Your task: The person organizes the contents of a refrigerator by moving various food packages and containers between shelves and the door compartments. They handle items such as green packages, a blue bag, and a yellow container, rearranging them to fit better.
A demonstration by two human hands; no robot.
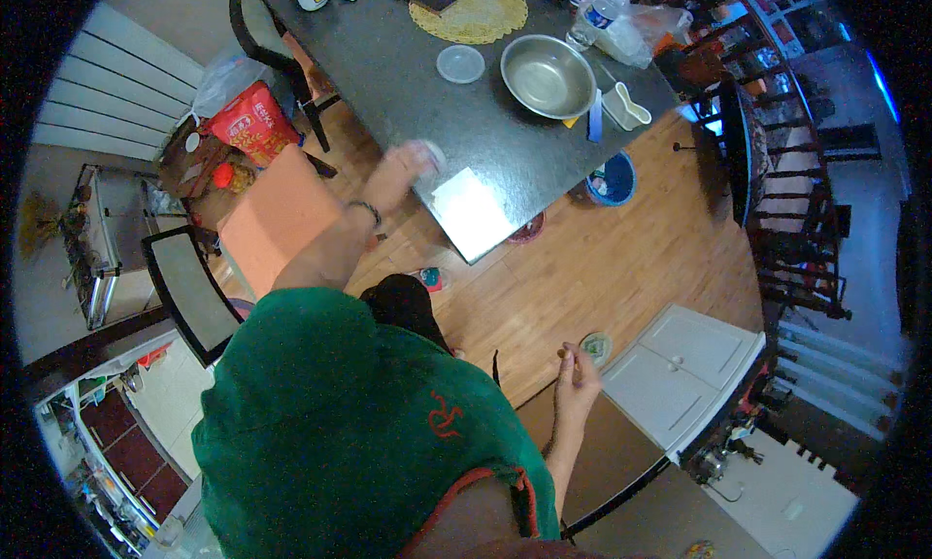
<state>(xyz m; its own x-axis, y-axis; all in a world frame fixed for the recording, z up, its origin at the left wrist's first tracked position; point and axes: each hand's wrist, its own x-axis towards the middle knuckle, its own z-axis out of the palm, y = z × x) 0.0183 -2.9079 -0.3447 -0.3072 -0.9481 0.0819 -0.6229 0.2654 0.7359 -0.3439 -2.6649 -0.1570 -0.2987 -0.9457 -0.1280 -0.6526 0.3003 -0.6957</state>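
My left hand reaches over the near left edge of the dark table, smeared by motion. Against its fingers is a small pale round thing, seemingly gripped; its kind is unclear. A bright white square sheet or patch lies at the table's near corner, just right of that hand. Out to the right, above the floor, my right hand is raised with thumb and fingertips drawn together. Whatever may be between them is too small to name.
A steel bowl, a clear round lid, a yellow placemat and a white scoop-shaped piece sit on the table. Beside it stands a blue bin. Chairs are at left, a white cabinet at right.
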